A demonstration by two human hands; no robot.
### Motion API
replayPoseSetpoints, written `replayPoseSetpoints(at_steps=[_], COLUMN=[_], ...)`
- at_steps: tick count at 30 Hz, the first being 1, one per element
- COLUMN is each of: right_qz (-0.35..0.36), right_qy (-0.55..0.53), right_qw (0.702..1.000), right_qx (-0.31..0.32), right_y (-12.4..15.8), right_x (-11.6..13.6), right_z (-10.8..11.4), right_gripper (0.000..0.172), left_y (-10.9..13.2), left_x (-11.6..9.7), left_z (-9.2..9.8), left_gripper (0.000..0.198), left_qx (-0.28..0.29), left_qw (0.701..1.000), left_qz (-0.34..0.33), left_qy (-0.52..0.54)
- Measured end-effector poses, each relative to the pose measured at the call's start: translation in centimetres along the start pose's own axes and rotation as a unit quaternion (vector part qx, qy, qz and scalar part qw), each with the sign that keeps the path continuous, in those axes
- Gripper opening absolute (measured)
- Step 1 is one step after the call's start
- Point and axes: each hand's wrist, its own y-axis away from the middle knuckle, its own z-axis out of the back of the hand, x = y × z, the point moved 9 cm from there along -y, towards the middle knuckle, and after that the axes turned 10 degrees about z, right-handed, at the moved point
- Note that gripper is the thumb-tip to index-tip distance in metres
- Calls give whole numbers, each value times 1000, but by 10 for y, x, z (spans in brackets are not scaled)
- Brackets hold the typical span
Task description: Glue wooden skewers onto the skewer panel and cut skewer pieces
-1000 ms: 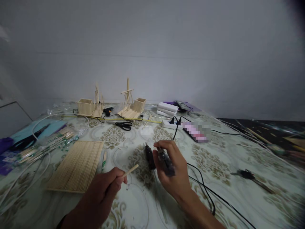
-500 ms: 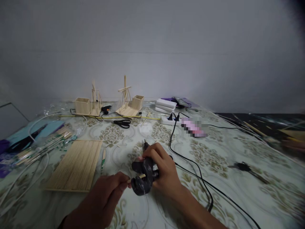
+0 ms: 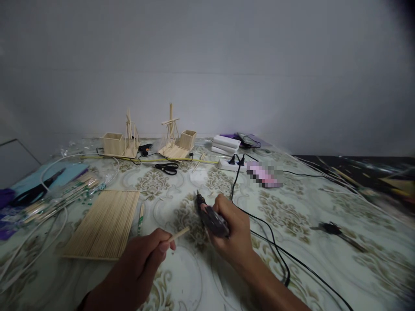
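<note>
My left hand [image 3: 149, 255] is closed, pinching a short pale wooden stick [image 3: 180, 234] between thumb and fingers. The stick's free end points up and to the right, apart from the tool. My right hand [image 3: 231, 226] is wrapped round a black hand tool [image 3: 214, 221] with a narrow pointed tip. That tip faces away from me, above the flowered tabletop; its exact kind is unclear. Left of my left hand lies a flat mat of wooden sticks [image 3: 102, 224]. Between them rests a stick with a green and white wrapper [image 3: 140, 219].
At the back stand two small wooden stick models [image 3: 113, 143] [image 3: 175, 149], with black scissors [image 3: 167, 168] in front. A white power strip [image 3: 223, 164] feeds black cables [image 3: 262, 220] running past my right arm. Bagged sticks [image 3: 65, 194] lie left. A dark tool [image 3: 340, 235] lies right.
My left hand has drawn the stick out of the tool's curved black opening. My right hand has turned the tool and moved slightly right. The two are now apart.
</note>
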Motion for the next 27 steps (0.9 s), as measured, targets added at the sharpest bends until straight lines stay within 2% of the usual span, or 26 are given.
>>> replayPoseSetpoints(at_steps=[2, 6, 12, 16, 19, 23, 25, 27], right_qz=[10, 46, 50, 55, 60, 45, 32, 31], right_qy=[-13, -33, -32, 12, 47, 28, 16, -1], right_qw=[1000, 996, 995, 996, 995, 998, 999, 999], right_qx=[11, 62, 80, 72, 61, 21, 0, 13], right_y=[0, 2, 3, 1, 1, 0, 0, -1], right_x=[-2, 6, 15, 16, 16, 8, 2, -1], right_z=[-2, -15, -21, -18, -15, -5, 1, -1], right_gripper=[19, 37, 28, 12, 20, 27, 22, 20], left_y=[-1, 0, 6, 8, 5, -3, -4, -3], left_x=[-3, -10, -12, -13, -16, -14, -13, -12], left_z=[1, -1, 0, 2, 3, 4, 4, 3], left_gripper=[38, 34, 31, 28, 29, 35, 35, 35], left_qx=[-3, 0, -21, -21, -15, -9, -9, -10], left_qw=[1000, 999, 997, 997, 997, 999, 999, 999], left_qz=[-9, -34, -60, -63, -58, -34, -29, -30], left_qy=[-9, -37, -43, -47, -41, -16, -15, -23])
